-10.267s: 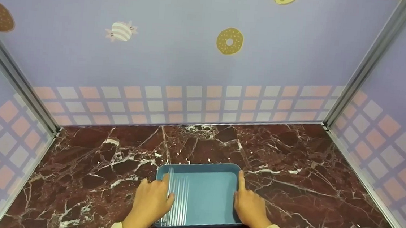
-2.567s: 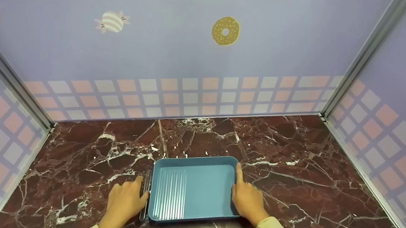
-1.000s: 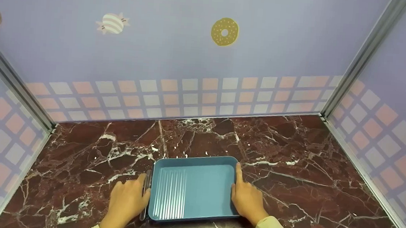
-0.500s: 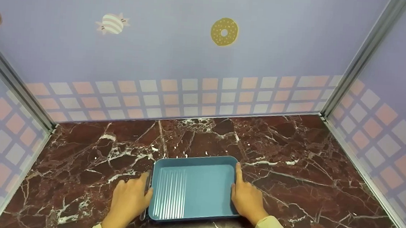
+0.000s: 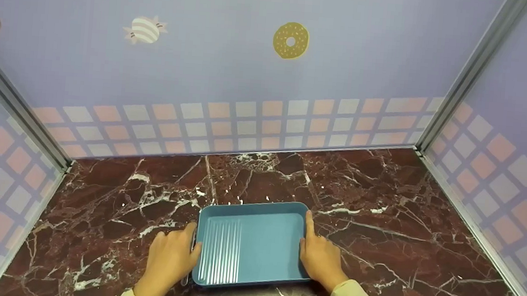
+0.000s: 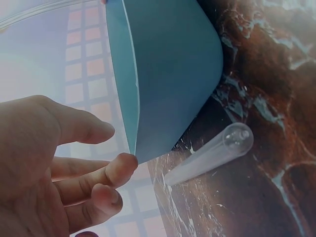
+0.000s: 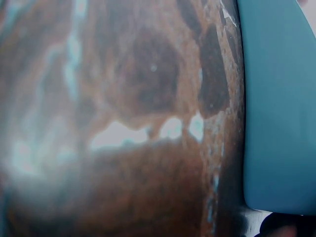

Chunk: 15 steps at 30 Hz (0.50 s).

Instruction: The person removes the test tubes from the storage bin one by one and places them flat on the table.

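Note:
A blue rectangular tray (image 5: 270,247) with a ribbed left part rests on the marble table. Along its left side lies a clear test tube (image 5: 185,280), round end showing in the left wrist view, mostly hidden by my hand in the head view. My left hand (image 5: 170,256) hovers over the tube at the tray's left edge, fingers loosely bent and gripping nothing; its thumb overlaps the rim. On the opposite side my right hand (image 5: 323,261) holds the tray's rim, index finger stretched along the outside and thumb over the edge. The right wrist view shows mainly the tray's outer wall (image 7: 281,108).
The dark red marble table (image 5: 408,225) has white veins. Purple panels with printed donuts and checks (image 5: 250,71) enclose it at the back and both sides, joined by grey metal posts (image 5: 466,84) at the corners.
Ten seconds ago the tube was with my left hand across the tray's left part; afterwards it is beside the tray. My left hand has since shifted slightly right, toward the rim. My right hand stays put.

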Motion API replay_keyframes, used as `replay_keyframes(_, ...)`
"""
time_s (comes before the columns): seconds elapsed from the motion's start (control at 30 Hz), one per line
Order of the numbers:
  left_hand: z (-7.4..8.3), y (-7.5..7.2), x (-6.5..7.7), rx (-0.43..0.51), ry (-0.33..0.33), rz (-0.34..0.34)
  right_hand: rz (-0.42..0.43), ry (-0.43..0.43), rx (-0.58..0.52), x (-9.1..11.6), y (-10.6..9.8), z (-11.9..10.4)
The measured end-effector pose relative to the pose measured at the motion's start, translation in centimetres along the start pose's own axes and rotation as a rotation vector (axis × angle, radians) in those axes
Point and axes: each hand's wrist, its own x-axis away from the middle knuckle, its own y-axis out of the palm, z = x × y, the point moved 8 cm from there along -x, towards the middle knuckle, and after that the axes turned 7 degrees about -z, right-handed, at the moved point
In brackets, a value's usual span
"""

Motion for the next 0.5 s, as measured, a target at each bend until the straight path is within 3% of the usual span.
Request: replay_keyframes(0.5,0.48,0.05,-0.21,0.015,0.011,-0.007,0.005,0.002,-0.004,0.03,-0.18,-0.03)
